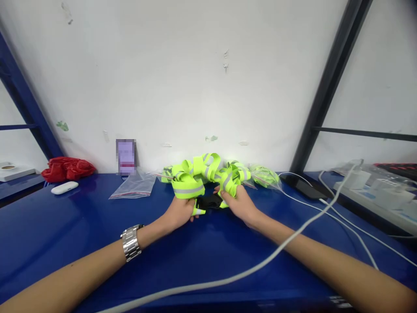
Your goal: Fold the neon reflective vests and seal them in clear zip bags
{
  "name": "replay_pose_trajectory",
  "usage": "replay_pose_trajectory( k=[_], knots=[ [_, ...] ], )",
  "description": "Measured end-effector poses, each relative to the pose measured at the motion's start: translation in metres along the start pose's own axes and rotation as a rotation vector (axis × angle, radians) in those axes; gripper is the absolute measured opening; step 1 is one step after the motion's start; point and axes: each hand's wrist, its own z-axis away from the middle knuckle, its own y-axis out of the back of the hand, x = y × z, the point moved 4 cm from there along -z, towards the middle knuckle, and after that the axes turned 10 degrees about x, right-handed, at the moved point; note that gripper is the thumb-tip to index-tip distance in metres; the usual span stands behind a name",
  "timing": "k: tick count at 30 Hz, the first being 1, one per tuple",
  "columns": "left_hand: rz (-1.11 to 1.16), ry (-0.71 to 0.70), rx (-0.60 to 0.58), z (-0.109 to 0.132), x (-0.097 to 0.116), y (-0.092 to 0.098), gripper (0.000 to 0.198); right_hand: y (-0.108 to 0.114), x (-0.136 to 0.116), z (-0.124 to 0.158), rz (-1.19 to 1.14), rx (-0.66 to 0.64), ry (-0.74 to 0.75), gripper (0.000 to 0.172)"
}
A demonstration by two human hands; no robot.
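A tangle of neon-yellow straps with grey reflective stripes lies on the blue table near the wall. My left hand, a metal watch on its wrist, is closed around a loop of the strap. My right hand grips another loop of the same bundle. Between the two hands sits a black piece, probably a buckle, touched by both.
Clear zip bags lie left of the straps, more bagged straps to the right. A white case and red cloth sit far left. A phone and white cables cross the right side.
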Motion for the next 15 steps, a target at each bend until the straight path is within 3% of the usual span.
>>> replay_pose_trajectory(
  k=[4, 7, 11, 15],
  knots=[
    [-0.386, -0.434, -0.135, 0.004, 0.001, -0.001, 0.027, -0.004, 0.003, 0.008, 0.626, -0.099, 0.179, 0.02],
    [-0.595, -0.636, -0.23, 0.007, 0.003, -0.007, 0.039, -0.009, 0.007, 0.011, 0.779, -0.13, 0.204, 0.017],
    [-0.631, -0.678, -0.247, 0.014, 0.012, -0.009, 0.048, -0.017, 0.008, 0.017, 0.934, -0.232, 0.29, 0.02],
    [-0.718, -0.541, -0.282, 0.018, 0.008, -0.007, 0.047, -0.022, 0.002, 0.021, 1.065, -0.347, 0.344, 0.027]
  ],
)
